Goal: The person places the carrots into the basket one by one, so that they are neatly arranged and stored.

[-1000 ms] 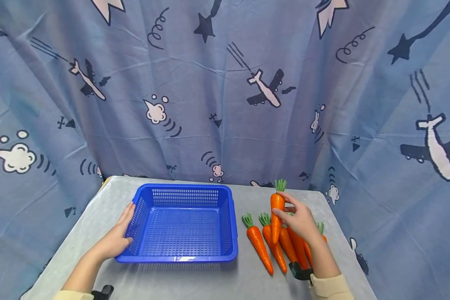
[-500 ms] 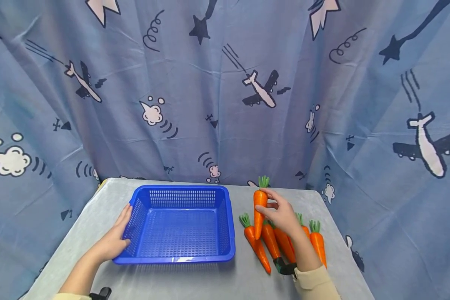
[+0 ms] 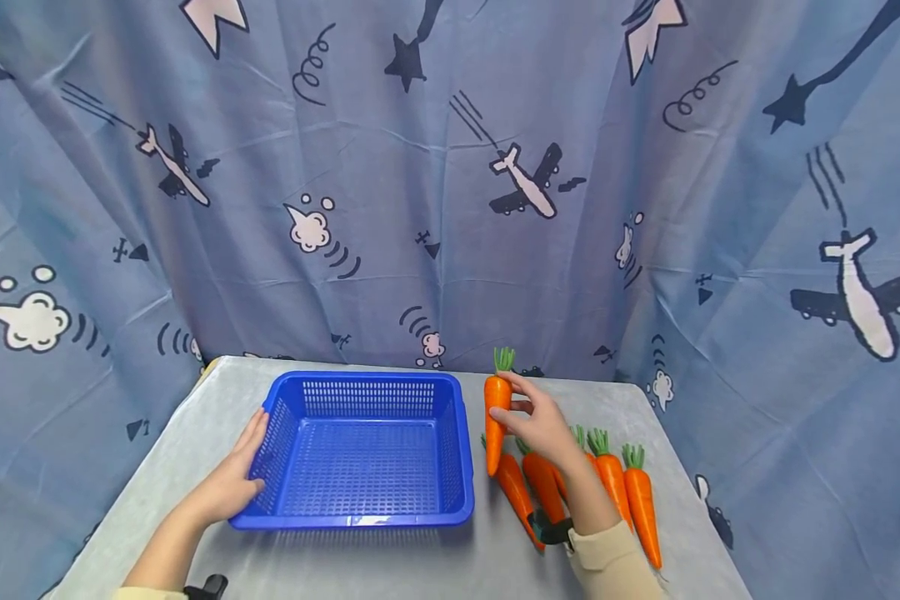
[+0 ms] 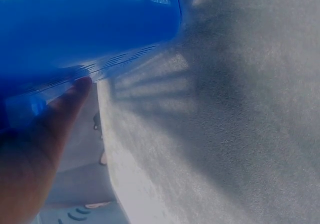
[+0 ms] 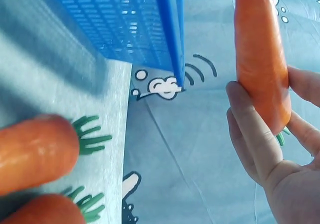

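In the head view my right hand (image 3: 543,421) pinches an orange carrot (image 3: 497,396) with green leaf stubs, upright above the table just right of the blue basket (image 3: 367,467). The right wrist view shows fingers and thumb on either side of the held carrot (image 5: 260,48), near its leafy end. My left hand (image 3: 228,487) lies with straight fingers against the basket's left side. From the left wrist, one digit of the left hand (image 4: 35,154) touches the blue wall (image 4: 90,28). The basket's inside holds nothing.
Several more carrots lie on the grey-white table right of the basket, among them a carrot (image 3: 641,508) at the far right; my right forearm partly covers others. A blue patterned curtain (image 3: 375,208) hangs behind and beside the table (image 3: 360,575).
My right hand has carried the carrot leftward from above the other carrots to near the basket's right rim. The left hand stays on the basket.
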Action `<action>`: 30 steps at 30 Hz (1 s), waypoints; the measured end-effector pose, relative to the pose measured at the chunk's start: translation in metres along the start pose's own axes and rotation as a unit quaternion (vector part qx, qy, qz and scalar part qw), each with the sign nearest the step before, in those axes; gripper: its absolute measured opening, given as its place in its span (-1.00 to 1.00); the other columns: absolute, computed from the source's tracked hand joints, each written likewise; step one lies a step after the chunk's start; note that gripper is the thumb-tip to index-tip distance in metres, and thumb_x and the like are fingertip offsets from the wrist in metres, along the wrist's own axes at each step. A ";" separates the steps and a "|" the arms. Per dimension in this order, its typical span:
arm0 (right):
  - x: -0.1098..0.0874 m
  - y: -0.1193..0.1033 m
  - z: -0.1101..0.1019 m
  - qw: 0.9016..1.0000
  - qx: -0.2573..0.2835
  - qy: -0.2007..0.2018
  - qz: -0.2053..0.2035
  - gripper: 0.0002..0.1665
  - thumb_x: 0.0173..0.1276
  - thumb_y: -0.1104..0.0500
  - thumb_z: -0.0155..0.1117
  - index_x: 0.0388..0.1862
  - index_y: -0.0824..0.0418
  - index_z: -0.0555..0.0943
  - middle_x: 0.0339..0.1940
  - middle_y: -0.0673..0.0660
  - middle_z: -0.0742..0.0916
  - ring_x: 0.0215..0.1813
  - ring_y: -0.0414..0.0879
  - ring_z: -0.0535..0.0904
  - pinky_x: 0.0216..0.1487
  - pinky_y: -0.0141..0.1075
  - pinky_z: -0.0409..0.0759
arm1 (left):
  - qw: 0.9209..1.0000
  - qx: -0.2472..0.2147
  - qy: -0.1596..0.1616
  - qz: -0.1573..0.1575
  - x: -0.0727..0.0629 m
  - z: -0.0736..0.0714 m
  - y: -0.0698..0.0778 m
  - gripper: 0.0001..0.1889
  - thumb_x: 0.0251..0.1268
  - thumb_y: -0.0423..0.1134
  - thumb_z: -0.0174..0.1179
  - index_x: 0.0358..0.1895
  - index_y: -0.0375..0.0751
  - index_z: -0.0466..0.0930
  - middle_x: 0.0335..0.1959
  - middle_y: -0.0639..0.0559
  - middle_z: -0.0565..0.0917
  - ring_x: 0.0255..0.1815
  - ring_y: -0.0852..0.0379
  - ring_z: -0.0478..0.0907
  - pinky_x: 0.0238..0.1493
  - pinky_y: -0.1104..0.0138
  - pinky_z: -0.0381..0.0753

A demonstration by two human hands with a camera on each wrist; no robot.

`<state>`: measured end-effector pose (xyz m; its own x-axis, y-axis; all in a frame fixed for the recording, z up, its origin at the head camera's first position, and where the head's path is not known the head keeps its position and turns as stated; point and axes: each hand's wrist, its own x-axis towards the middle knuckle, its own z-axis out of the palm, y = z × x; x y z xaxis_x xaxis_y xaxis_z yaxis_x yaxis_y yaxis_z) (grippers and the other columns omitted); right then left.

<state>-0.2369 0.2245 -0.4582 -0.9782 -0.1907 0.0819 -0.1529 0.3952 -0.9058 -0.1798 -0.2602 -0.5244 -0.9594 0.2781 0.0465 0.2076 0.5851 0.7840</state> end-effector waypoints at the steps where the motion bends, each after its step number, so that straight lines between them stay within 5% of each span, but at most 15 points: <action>1: 0.001 -0.001 0.001 1.000 0.001 -0.002 -0.002 -0.27 0.35 0.09 0.40 0.48 -0.06 0.41 0.42 0.35 0.46 0.19 0.28 0.62 -0.19 -0.14 0.78 | 1.000 0.001 -0.001 0.000 0.000 0.000 0.000 0.10 -0.04 -0.68 0.06 0.63 -0.33 -0.33 0.65 -0.30 -0.40 0.60 -0.48 -0.41 0.45 -0.40 -0.24; 13: 0.011 -0.018 0.023 1.000 -0.004 -0.018 -0.012 -0.28 0.38 0.15 0.36 0.50 -0.03 0.39 0.55 0.33 0.32 0.20 0.27 0.62 -0.15 -0.15 0.78 | 1.000 0.005 0.004 0.002 0.002 0.000 0.000 0.08 -0.03 -0.67 0.05 0.63 -0.35 -0.32 0.65 -0.30 -0.39 0.61 -0.47 -0.41 0.47 -0.37 -0.27; 23: 0.022 -0.025 0.045 0.999 0.015 -0.038 -0.014 -0.30 0.36 0.16 0.37 0.47 -0.04 0.43 0.38 0.27 0.51 0.14 0.21 0.64 -0.16 -0.12 0.78 | 1.000 0.011 0.004 -0.001 0.002 0.002 -0.003 0.09 -0.03 -0.66 0.05 0.63 -0.34 -0.33 0.66 -0.28 -0.41 0.61 -0.47 -0.41 0.47 -0.37 -0.26; 30: 0.027 -0.041 0.058 0.998 0.026 -0.054 -0.011 -0.30 0.36 0.25 0.35 0.47 0.13 0.41 0.32 0.38 0.53 0.05 0.29 0.69 -0.20 -0.04 0.78 | 1.000 0.022 0.002 -0.003 0.002 0.002 -0.001 0.08 -0.01 -0.66 0.05 0.62 -0.35 -0.34 0.65 -0.29 -0.41 0.60 -0.48 -0.39 0.47 -0.38 -0.23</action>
<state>-0.2488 0.1509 -0.4434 -0.9531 -0.2965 0.0600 -0.1648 0.3426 -0.9249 -0.1813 -0.2590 -0.5260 -0.9613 0.2720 0.0437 0.2097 0.6197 0.7563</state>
